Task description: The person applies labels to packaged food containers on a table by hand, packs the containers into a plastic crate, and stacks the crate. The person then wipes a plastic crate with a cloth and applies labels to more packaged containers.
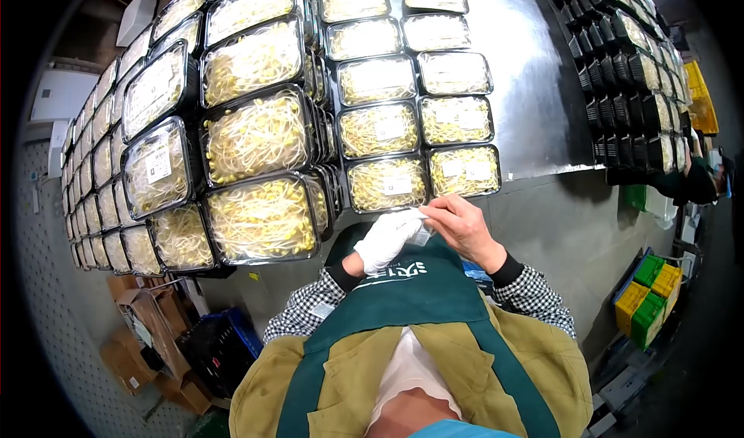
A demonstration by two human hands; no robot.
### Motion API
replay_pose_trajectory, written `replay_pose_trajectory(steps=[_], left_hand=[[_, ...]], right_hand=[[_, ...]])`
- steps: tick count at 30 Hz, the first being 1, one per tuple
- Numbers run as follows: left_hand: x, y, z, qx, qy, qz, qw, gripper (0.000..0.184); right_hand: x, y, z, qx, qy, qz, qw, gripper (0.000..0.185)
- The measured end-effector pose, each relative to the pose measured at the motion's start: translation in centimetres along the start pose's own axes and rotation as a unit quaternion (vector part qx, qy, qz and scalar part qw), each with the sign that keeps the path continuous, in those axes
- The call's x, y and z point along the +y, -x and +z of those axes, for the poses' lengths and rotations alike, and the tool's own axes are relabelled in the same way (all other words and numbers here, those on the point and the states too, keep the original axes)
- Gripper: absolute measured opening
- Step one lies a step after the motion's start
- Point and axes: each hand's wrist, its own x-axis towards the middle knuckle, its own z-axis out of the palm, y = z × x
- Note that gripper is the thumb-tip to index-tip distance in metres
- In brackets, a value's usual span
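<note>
In front of the apron, my left hand (386, 240), in a white glove, is closed on a small pale sheet (422, 237) that hangs below its fingers. My bare right hand (465, 227) pinches at the sheet's upper end, thumb and fingertips meeting the gloved fingertips. What exactly lies between the fingertips is too small to tell. Just beyond both hands sit two clear-lidded black trays of bean sprouts, a left tray (372, 186) and a right tray (452, 176), each with a white label on the lid.
Two columns of sprout trays run back along the metal table (527, 74). Tall stacks of packed trays (256, 140) crowd the left. More black trays (620, 82) stand at right, near another person's sleeve (690, 182). Yellow and green crates (649, 302) and cardboard boxes (128, 357) are on the floor.
</note>
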Motion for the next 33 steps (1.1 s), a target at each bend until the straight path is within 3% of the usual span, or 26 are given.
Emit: replay_pose_trajectory(steps=[4, 6, 7, 8, 9, 10, 11, 12, 13, 14, 16, 19, 23, 25, 27, 33], left_hand=[[0.6, -1.4, -0.1, 0.008, -0.105, -0.004, 0.994, 0.033], [0.9, -2.0, -0.6, -0.022, -0.145, 0.010, 0.989, 0.033], [0.7, -2.1, -0.3, -0.021, -0.050, -0.008, 0.998, 0.034], [0.5, -2.1, 0.0, -0.018, 0.043, -0.022, 0.999, 0.034], [0.5, -2.1, 0.1, -0.013, 0.135, -0.032, 0.990, 0.034], [0.9, -2.1, 0.1, -0.006, 0.146, -0.038, 0.989, 0.037], [0.2, -2.3, -0.1, 0.008, 0.157, -0.036, 0.987, 0.037], [0.4, -2.2, 0.0, 0.034, 0.146, -0.036, 0.988, 0.037], [0.5, -2.3, 0.1, 0.061, 0.136, -0.035, 0.988, 0.036], [0.2, -2.4, 0.1, 0.063, 0.160, -0.023, 0.985, 0.038], [0.6, -2.5, 0.2, 0.090, 0.142, -0.010, 0.986, 0.037], [-0.1, -3.0, 0.3, 0.120, 0.184, -0.001, 0.976, 0.038], [-0.7, -3.3, 0.1, 0.141, 0.257, -0.050, 0.955, 0.035], [-2.6, -3.3, -0.3, 0.156, 0.162, -0.057, 0.973, 0.034], [-2.9, -3.2, -0.9, 0.155, 0.109, -0.040, 0.981, 0.033], [-2.2, -3.8, -1.4, 0.168, 0.135, -0.020, 0.976, 0.032]], right_hand=[[2.2, -1.4, -0.4, -0.015, -0.103, 0.032, 0.994, 0.013], [5.3, -2.1, -1.0, -0.158, -0.317, 0.222, 0.909, 0.014], [7.0, -2.7, -1.5, -0.228, -0.411, 0.308, 0.827, 0.016], [8.2, -4.0, -2.3, -0.225, -0.470, 0.382, 0.763, 0.023], [10.1, -5.6, -2.6, -0.174, -0.486, 0.399, 0.757, 0.022], [13.0, -7.2, -2.2, -0.082, -0.484, 0.387, 0.780, 0.022], [14.4, -10.2, -3.0, -0.054, -0.389, 0.359, 0.847, 0.024], [15.8, -13.3, -2.8, 0.029, -0.317, 0.262, 0.911, 0.025], [17.1, -16.6, -3.1, 0.037, -0.133, 0.220, 0.966, 0.023], [19.3, -19.8, -1.8, 0.125, -0.118, 0.086, 0.981, 0.016], [22.4, -27.1, 0.0, 0.156, -0.017, -0.066, 0.985, 0.009], [25.3, -37.1, 3.8, 0.128, 0.030, -0.201, 0.971, 0.009], [28.7, -45.3, 8.9, 0.085, 0.016, -0.241, 0.967, 0.011], [30.0, -47.4, 10.2, 0.070, 0.021, -0.252, 0.965, 0.015], [31.1, -48.4, 11.5, 0.073, 0.038, -0.252, 0.964, 0.008], [30.3, -46.8, 10.1, 0.038, 0.193, -0.274, 0.941, 0.020]])
